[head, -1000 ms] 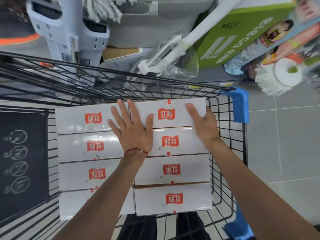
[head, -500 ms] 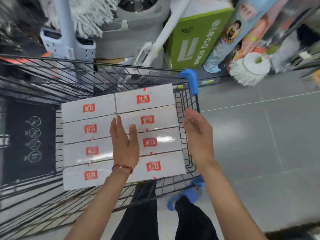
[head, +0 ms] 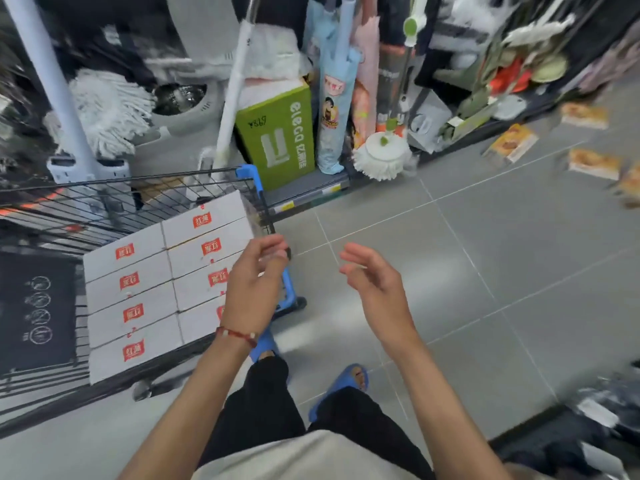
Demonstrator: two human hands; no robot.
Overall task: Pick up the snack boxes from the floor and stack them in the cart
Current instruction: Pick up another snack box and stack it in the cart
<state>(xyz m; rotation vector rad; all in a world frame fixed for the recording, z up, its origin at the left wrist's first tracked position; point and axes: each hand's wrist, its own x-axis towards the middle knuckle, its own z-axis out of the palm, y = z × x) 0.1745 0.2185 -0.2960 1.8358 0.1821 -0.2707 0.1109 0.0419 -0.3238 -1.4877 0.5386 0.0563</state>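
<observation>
Several white snack boxes with red labels (head: 138, 289) lie in two neat rows inside the black wire cart (head: 121, 199) at the left. My left hand (head: 254, 282), wearing a red bracelet, hangs over the cart's right edge with loosely curled fingers and nothing in it. My right hand (head: 375, 289) is held out over the grey floor, fingers apart, holding nothing. More snack boxes with orange fronts (head: 509, 145) lie scattered on the floor at the far right, blurred.
Mops, a green carton (head: 280, 140) and cleaning goods crowd the shelf base behind the cart. The cart has blue corner guards (head: 251, 173). My feet in blue slippers (head: 341, 384) stand on grey floor tiles. Dark goods lie at the bottom right.
Both hands have come off the stacked boxes and drawn back to the right of the cart. The view has swung right, bringing the floor and the scattered boxes into sight.
</observation>
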